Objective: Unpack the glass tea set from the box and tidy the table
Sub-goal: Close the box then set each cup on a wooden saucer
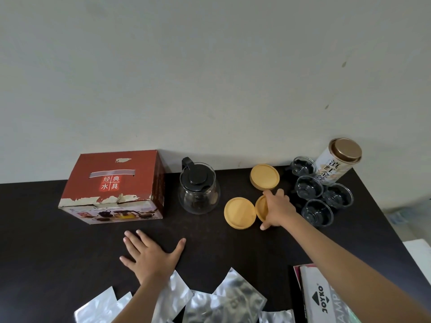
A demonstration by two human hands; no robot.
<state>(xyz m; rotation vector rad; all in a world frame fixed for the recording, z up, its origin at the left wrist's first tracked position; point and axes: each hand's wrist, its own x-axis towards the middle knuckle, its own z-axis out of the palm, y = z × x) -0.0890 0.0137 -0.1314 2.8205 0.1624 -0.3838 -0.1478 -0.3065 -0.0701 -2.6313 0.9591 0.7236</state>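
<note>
The red tea-set box point(114, 185) stands closed at the back left of the dark table point(46, 241). To its right stands a glass teapot point(199, 190) with a black lid. Three round wooden coasters lie further right: one at the back point(265, 176), one at the front point(239, 212), and a third point(261, 207) tilted up in my right hand point(277, 209), which grips its edge. Several small glass cups point(309, 187) cluster just right of that hand. My left hand point(149, 252) rests flat on the table, fingers spread, holding nothing.
A white tea canister point(335, 163) with a bronze lid stands at the back right against the wall. Several crumpled silver foil bags point(224, 297) lie along the near edge. A package marked JOYKO point(319, 299) lies at the near right, with something white point(417, 252) beyond the table's right edge.
</note>
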